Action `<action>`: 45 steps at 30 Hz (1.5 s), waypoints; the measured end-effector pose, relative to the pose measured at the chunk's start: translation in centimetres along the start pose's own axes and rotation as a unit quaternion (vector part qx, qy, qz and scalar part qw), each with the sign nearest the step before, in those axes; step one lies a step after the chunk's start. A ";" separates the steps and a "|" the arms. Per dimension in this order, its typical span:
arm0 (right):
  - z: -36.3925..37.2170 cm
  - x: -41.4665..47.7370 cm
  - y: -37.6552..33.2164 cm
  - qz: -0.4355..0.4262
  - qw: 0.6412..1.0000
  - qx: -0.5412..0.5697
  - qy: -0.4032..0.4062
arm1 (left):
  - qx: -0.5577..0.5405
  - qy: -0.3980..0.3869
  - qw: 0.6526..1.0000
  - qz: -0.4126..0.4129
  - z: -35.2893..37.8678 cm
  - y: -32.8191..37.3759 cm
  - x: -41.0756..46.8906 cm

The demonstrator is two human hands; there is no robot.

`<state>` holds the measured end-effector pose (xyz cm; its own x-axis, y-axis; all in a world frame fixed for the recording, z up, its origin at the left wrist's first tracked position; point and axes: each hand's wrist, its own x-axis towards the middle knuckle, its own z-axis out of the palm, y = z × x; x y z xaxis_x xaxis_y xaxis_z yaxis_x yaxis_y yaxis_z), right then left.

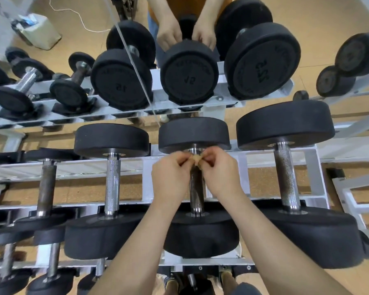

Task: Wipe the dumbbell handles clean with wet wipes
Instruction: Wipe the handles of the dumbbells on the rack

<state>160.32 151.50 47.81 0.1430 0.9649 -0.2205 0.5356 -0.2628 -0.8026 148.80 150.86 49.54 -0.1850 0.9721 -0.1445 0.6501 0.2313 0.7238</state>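
Observation:
A black dumbbell with a dark metal handle (pixel 196 192) lies on the white rack straight in front of me. My left hand (pixel 170 177) and my right hand (pixel 219 175) meet over the far end of that handle. Both pinch a small, brown-stained wet wipe (pixel 197 161) between their fingertips, just above the bar. The wipe is crumpled and mostly hidden by my fingers. The near weight head (pixel 200 237) sits below my forearms.
Neighbouring dumbbells (pixel 113 184) (pixel 285 173) lie left and right on the white rack (pixel 145 184). A mirror behind shows the reflected rack and my reflected hands (pixel 185 35). A white box (pixel 38 30) stands on the cork floor, far left.

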 end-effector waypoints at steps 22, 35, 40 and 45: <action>-4.2 -3.9 1.4 0.027 0.916 -0.144 -0.374 | 0.215 -0.307 0.926 -0.056 -2.2 -2.8 -1.6; -4.4 -2.7 0.8 0.052 0.861 -0.244 -0.444 | 0.186 -0.361 0.914 -0.016 -1.6 -0.8 -2.4; -4.3 -4.4 1.3 0.026 0.916 -0.129 -0.380 | 0.220 -0.265 0.938 -0.052 -1.9 -2.7 -2.6; -2.4 -3.8 2.4 0.073 0.953 -0.090 -0.281 | 0.091 -0.231 0.962 -0.116 -1.4 -3.7 -3.0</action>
<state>163.03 147.24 48.06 -0.2153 0.7506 -0.6247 0.6853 -0.3396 -0.6442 145.96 147.00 48.23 -0.0210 0.7976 -0.6029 0.7572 0.4065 0.5113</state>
